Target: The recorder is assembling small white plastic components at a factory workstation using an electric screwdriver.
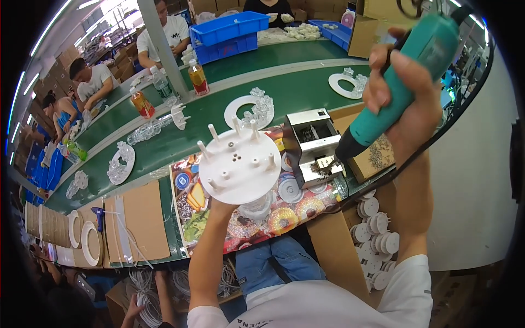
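Observation:
A round white plastic base with upright pegs point(240, 169) rests on my left hand point(223, 209), which grips it from below; most of those fingers are hidden under it. My right hand point(410, 90) is wrapped round a teal electric screwdriver point(383, 90), its black nose slanting down to the left. The screwdriver's tip is at the front of a metal screw feeder point(314, 143), near its small brass-coloured part; whether they touch I cannot tell. Clear plastic pieces point(257, 208) lie below the white base on a colourful printed mat point(199, 218).
Behind the mat runs a green conveyor point(202, 117) with white rings point(237, 109) and bottles point(198, 77). Loose screws point(380, 153) fill a cardboard tray at right. A box of white discs point(377, 232) stands below. Cardboard point(145, 218) and a glue gun point(99, 218) lie left; co-workers sit beyond.

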### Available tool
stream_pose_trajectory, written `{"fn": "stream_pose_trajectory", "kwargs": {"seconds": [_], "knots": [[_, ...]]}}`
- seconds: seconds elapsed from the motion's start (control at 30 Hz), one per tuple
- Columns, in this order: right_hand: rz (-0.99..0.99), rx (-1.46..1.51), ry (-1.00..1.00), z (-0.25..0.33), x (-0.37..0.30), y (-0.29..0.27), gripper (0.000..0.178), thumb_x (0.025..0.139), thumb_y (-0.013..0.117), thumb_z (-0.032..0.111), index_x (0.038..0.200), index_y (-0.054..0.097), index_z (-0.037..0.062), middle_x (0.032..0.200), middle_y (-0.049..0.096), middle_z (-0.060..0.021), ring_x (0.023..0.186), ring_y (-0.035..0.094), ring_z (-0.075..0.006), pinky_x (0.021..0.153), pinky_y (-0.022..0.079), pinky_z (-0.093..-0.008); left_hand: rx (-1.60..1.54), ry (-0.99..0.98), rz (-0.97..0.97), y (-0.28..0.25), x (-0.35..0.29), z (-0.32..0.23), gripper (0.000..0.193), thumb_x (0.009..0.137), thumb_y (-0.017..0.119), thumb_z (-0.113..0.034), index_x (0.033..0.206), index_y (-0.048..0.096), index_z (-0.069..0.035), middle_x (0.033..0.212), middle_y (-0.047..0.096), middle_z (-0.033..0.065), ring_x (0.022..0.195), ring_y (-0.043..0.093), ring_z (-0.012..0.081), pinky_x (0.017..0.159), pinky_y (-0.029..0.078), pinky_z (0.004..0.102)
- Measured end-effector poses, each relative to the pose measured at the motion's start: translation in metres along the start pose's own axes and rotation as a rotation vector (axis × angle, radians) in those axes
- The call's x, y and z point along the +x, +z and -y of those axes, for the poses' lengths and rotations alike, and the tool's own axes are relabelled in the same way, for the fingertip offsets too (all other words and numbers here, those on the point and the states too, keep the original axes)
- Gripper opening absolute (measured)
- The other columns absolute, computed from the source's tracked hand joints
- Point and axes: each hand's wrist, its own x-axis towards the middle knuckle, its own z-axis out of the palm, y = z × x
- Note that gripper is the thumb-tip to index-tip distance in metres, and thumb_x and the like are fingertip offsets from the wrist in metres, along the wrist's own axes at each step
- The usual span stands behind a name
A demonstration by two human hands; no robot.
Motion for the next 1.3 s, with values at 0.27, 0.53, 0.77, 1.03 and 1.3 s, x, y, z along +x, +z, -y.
{"fn": "stream_pose_trajectory", "kwargs": {"seconds": [0.27,0.53,0.77,1.03,1.3], "knots": [[-0.022,0.167,-0.168,0.050,0.029,0.073,0.023,0.081,0.053,0.017,0.094,0.050,-0.0008,0.076,0.057,-0.0119,0.045,0.051,-0.0121,0.039,0.043,-0.0255,0.405,0.296,-0.114,0.004,0.006,0.023,0.068,0.069,0.073,-0.029,0.128,0.044,-0.013,0.129,0.046,0.0100,0.122,0.040,0.0264,0.109,0.017,0.0441],[-0.071,0.239,-0.120,0.031,0.038,0.096,0.022,0.078,0.055,0.016,0.090,0.049,0.0002,0.069,0.055,-0.0083,0.047,0.054,-0.0122,0.040,0.046,-0.0257,0.206,0.192,-0.131,0.009,0.005,0.023,0.074,0.062,0.078,-0.024,0.125,0.044,-0.009,0.122,0.050,0.0110,0.115,0.047,0.0252,0.102,0.031,0.0395],[-0.154,0.264,-0.027,0.023,0.034,0.099,0.026,0.076,0.057,0.014,0.096,0.046,0.0015,0.073,0.055,-0.0097,0.049,0.051,-0.0118,0.042,0.044,-0.0255,0.258,0.238,-0.124,0.009,0.006,0.020,0.074,0.060,0.079,-0.022,0.124,0.045,-0.008,0.120,0.052,0.0106,0.112,0.050,0.0234,0.098,0.036,0.0374],[-0.081,0.170,0.021,0.023,0.034,0.098,0.024,0.075,0.059,0.014,0.092,0.049,0.0010,0.071,0.055,-0.0093,0.049,0.052,-0.0122,0.043,0.046,-0.0266,0.170,0.222,-0.147,0.011,0.005,0.006,0.070,0.061,0.078,-0.026,0.123,0.048,-0.010,0.120,0.053,0.0089,0.113,0.049,0.0244,0.100,0.034,0.0386],[0.015,0.082,-0.008,0.024,0.038,0.103,0.021,0.074,0.063,0.016,0.082,0.053,-0.0013,0.064,0.055,-0.0083,0.048,0.055,-0.0127,0.044,0.048,-0.0286,0.158,0.150,-0.129,0.011,0.003,0.002,0.062,0.063,0.077,-0.026,0.118,0.054,-0.012,0.119,0.055,0.0086,0.114,0.048,0.0253,0.103,0.031,0.0396]]}}
